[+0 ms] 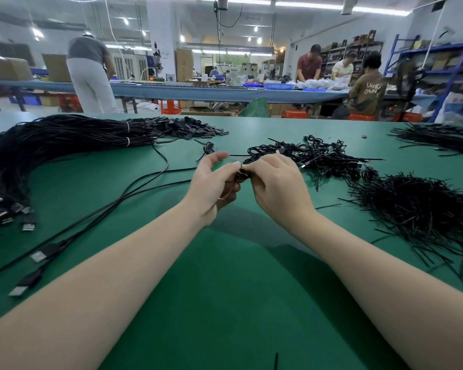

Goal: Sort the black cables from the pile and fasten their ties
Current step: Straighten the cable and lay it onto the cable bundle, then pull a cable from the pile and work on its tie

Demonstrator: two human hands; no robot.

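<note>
- The wide green-topped bench (225,276) fills my view, and everything I work with lies on it.
- A big sheaf of long black cables bound with white bands (64,140) sweeps from the far left edge round toward the near left, its metal-tipped plugs spilling at the left edge.
- A bushy heap of short loose black wire ties (417,209) sits at the right edge, with a second sheaf of black strands (439,140) at the far right corner.
- A tangled pile of small coiled black cables (318,156) lies just beyond my hands, toward the far middle; I judge these to be the finished ones.
- A scatter of flat black plug caps (193,128) lies past the big sheaf, at the far left.
- A few loose long black cables with flat plugs (96,217) trail from the middle toward the near left edge.
- My right hand (275,188) is curled and pinching a small black coiled cable bundle (241,174), held above the bench middle.
- My left hand (211,182) grips the same bundle from below with the lower fingers, while its forefinger and thumb are spread loose.
- My reading: I am mid-fastening, twisting the tie around this coil. The tie itself is too small to make out.
- Next I must finish the twist snugly, keeping the coil from springing apart, then set it on the tangled pile.
</note>
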